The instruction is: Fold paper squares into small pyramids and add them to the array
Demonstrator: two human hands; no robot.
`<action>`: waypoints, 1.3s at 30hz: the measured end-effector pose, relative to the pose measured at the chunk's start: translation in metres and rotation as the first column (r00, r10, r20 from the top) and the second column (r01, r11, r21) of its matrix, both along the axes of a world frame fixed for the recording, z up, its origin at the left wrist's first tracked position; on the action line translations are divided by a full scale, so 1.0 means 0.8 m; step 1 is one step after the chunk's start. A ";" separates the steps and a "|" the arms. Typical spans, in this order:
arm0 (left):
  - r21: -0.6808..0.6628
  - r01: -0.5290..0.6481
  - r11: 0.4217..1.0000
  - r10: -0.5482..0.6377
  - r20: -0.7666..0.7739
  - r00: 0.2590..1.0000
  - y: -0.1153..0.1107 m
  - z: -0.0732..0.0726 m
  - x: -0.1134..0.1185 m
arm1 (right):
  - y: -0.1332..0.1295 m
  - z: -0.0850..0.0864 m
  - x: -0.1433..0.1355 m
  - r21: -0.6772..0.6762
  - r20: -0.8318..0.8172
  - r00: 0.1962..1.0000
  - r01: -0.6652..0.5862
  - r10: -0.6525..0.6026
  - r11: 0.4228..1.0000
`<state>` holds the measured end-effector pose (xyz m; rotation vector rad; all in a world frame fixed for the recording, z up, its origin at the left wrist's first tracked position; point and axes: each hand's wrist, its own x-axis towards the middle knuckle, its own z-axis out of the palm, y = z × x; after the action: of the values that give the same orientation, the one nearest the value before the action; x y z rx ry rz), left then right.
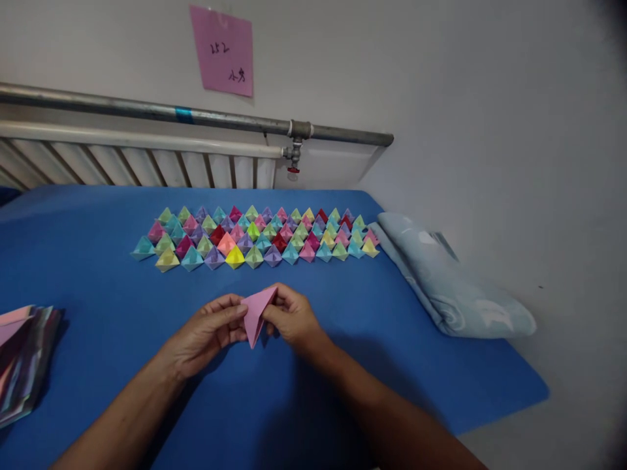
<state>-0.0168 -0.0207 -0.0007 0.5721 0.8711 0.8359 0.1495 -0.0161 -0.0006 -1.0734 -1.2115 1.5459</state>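
A folded piece of pink paper (255, 314), pointed at its lower end, is held between my two hands above the blue surface. My left hand (214, 328) pinches its left corner, thumb on the near face. On the other side, my right hand (291, 317) grips the right edge, with the thumb at a fold that stands slightly apart. Some of the right fingertips are hidden behind the paper. Beyond my hands stand several rows of small folded paper boats (235, 256) in many colours.
A stack of coloured paper (29, 365) lies at the left edge on the blue surface (108, 307). A folded light-blue blanket (441, 281) rests at the right by the wall. Behind are a radiator (147, 163), a metal pipe (235, 122) and a pink note (224, 52).
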 end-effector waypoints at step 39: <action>-0.001 0.017 1.000 -0.017 -0.153 0.988 -0.001 0.007 -0.006 | -0.007 -0.017 0.012 0.733 0.574 0.784 -0.363 -0.236 0.575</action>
<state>-0.0212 -0.0212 0.0047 0.6492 1.0042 0.7836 0.1589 -0.0215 -0.0143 -0.8690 -2.1658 0.4233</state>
